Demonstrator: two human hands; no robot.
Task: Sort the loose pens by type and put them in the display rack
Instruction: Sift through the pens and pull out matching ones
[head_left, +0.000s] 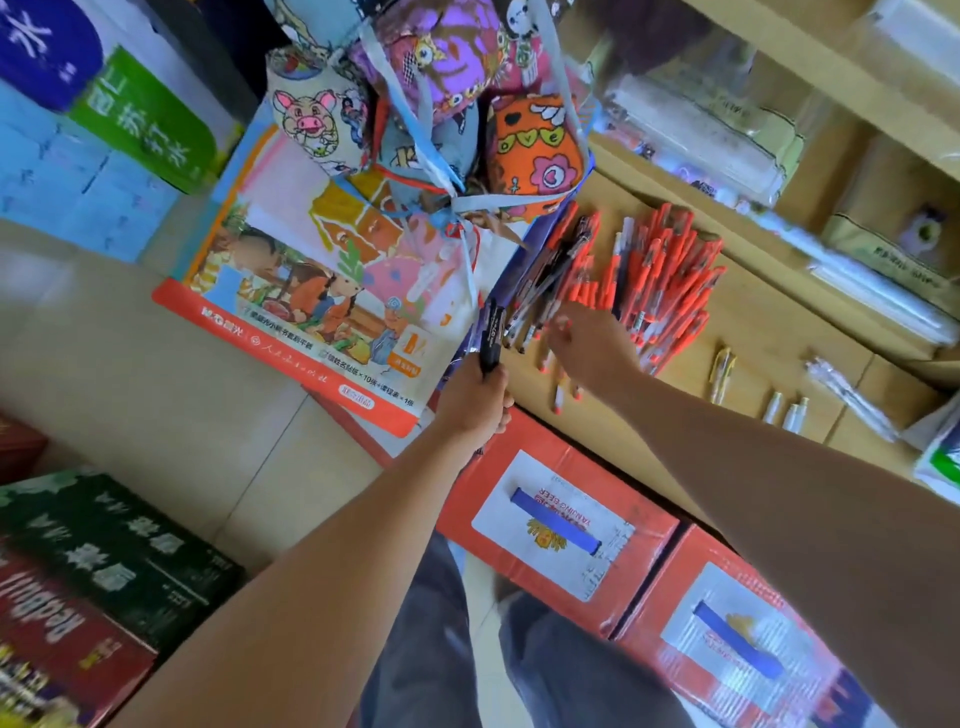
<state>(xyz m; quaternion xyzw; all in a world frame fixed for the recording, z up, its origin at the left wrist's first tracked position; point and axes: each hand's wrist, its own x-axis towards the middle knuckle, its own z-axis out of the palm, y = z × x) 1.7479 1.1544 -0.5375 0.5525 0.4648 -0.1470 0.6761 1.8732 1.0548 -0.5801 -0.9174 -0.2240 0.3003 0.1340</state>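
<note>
A big heap of red-capped pens (662, 283) lies on a wooden shelf top (753, 332). Left of it a smaller bunch of black pens (550, 270) is mixed with red ones. My left hand (475, 397) is closed around a few black pens (491, 338) that stick up from the fist, just left of the shelf edge. My right hand (589, 345) reaches over the near end of the heaps, fingers spread and touching the loose pens there. Whether it grips one is blurred. A few stray pens (558, 397) lie near the shelf front.
A yellow pen (722, 374) and small white items (787, 410) lie on the shelf to the right. Colourful cloth bags (431, 104) hang above the pens. Red beer cartons (558, 519) stand on the floor below the shelf. A printed poster board (322, 291) leans at the left.
</note>
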